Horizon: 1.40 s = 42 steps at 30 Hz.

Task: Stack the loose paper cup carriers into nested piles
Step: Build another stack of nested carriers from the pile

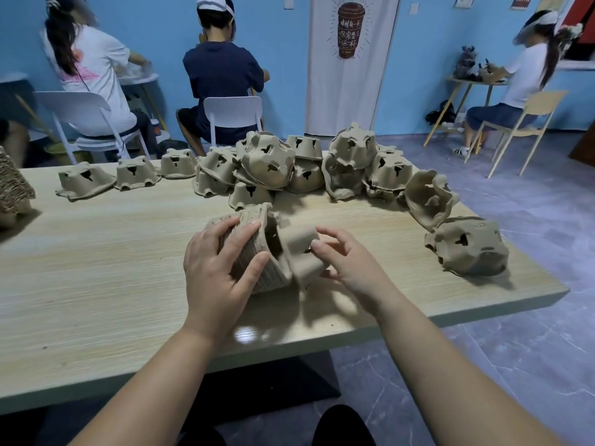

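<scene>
Left grip [219, 268] clasps ribbed nested pile [256, 218]; right grip [351, 265] pinches moulded pulp carrier [299, 249].

Shared workroom with coffee-shop decor. Long wood-grain table [96, 268] heaped with pulp paper cup carriers [273, 165]. Blue walls [161, 27], and a white banner [351, 91] printed with a takeaway coffee cup. Three other people [222, 72] sit on plain chairs [233, 112] at small side tables [457, 80], backs turned, busy with their hands.

Left hand [222, 272] gripping nested pile [257, 268] (tipped sideways), right hand [347, 265] holding carrier [301, 249], table [96, 252]
</scene>
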Each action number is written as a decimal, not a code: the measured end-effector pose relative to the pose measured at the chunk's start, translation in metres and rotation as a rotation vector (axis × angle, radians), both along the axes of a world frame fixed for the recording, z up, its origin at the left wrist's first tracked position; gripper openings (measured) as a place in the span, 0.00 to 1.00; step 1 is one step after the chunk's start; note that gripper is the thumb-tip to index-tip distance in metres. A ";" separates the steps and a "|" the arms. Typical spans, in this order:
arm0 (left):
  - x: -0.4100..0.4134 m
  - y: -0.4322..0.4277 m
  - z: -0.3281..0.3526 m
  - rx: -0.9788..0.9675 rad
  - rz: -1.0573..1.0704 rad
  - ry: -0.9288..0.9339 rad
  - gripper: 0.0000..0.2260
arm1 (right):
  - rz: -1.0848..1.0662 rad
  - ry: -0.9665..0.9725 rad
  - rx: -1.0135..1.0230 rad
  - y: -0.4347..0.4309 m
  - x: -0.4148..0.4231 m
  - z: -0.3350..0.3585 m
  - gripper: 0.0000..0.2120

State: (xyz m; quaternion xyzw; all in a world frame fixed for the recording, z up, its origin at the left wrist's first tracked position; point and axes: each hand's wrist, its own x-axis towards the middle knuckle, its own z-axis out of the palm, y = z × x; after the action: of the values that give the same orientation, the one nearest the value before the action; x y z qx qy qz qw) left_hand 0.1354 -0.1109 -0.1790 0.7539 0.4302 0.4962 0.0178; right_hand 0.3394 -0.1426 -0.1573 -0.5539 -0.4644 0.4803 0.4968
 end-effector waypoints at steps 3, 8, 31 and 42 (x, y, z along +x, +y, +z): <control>0.000 0.000 0.000 0.003 0.003 -0.007 0.18 | -0.041 -0.335 0.125 -0.006 -0.017 -0.007 0.26; 0.000 0.001 0.000 0.001 0.006 -0.001 0.18 | -0.039 -0.577 0.261 -0.012 -0.026 -0.014 0.47; -0.002 0.000 0.001 -0.027 -0.014 -0.019 0.19 | -0.395 -0.560 0.111 0.002 0.047 -0.007 0.08; -0.002 0.001 0.001 -0.032 -0.008 -0.011 0.18 | -0.008 -1.392 0.566 0.008 0.029 -0.008 0.09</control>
State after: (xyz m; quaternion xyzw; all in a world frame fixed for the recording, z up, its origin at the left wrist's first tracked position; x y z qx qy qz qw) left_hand 0.1330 -0.1101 -0.1784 0.7525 0.4349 0.4934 0.0344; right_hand 0.3683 -0.1345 -0.1654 -0.5823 -0.7751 -0.1205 0.2137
